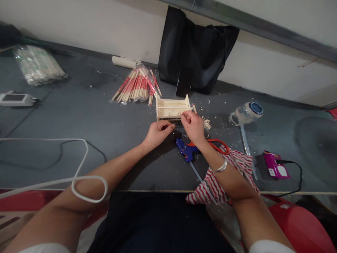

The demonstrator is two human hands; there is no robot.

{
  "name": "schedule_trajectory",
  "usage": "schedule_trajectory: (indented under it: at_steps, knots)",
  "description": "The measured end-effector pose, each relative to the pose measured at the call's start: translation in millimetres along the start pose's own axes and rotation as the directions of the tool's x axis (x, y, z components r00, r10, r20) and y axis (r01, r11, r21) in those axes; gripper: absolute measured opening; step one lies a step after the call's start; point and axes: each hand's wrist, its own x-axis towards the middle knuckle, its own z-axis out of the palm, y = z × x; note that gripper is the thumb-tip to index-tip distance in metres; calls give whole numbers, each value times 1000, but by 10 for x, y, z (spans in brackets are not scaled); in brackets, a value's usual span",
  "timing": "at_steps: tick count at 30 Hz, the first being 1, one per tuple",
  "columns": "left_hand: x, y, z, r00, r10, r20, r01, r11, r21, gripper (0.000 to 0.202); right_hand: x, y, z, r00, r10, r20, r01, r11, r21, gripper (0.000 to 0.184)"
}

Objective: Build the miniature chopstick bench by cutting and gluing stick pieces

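Note:
A small model (172, 109) built of pale wooden sticks stands on the dark tabletop in front of me. At its front right corner is my right hand (195, 126), thumb and fingers pinched together at a low row of short pieces. Whatever may be between those fingertips is too small to name. My left hand (159, 134) is closed in a pinch just below the model's front edge, its contents unclear. Below both hands lies a blue glue gun (186, 149) with a clear glue stick (196, 172) behind it. An orange-handled tool (219, 146) is partly hidden by my right wrist.
Bagged chopsticks (134, 86) lie behind the model, near a black bag (195, 49) and a phone (185, 82). Small wooden bits (207, 123), a jar (246, 113), a striped cloth (213, 182) and a purple box (275, 165) are rightward. A white cable (81, 160) loops over my left forearm.

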Motion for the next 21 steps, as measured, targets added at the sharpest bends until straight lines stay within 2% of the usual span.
schedule_trajectory:
  at_steps: [11,21]
  knots:
    - [3,-7,-18,1000,-15,13,16,1000,-7,28,-5,-18,-3,999,37,-16,-37,999,10,9]
    - [-1,-24,-29,1000,-27,4,27,1000,-9,27,-107,-32,-108,997,68,-37,-69,998,-10,18]
